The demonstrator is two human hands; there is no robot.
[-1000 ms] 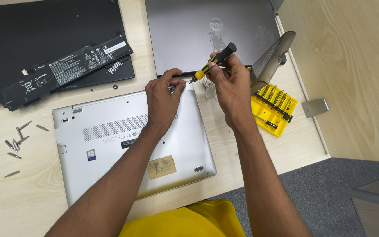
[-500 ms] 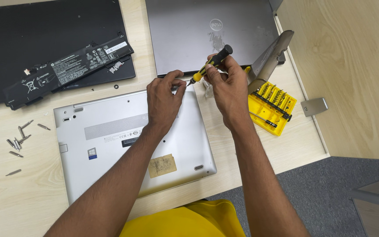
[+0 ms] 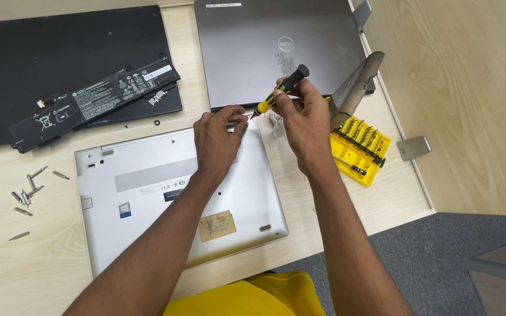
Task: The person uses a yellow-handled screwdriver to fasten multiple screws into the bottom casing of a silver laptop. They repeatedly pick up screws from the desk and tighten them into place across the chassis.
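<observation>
Loose screws (image 3: 27,193) at far left of bench (image 3: 42,263); black battery (image 3: 98,99) up top, on a black cover (image 3: 60,52); silver laptop (image 3: 171,199) face down at centre; left hand (image 3: 218,140) pressing its top edge, fingers together; right hand (image 3: 303,120) w/ fingers clamped on screwdriver (image 3: 279,90), tip near same edge; yellow bit case (image 3: 361,149) just right; grey laptop (image 3: 276,47) behind.

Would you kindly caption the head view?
Right hand tips black-and-yellow screwdriver toward silver laptop underside; left hand steadies its edge.
</observation>
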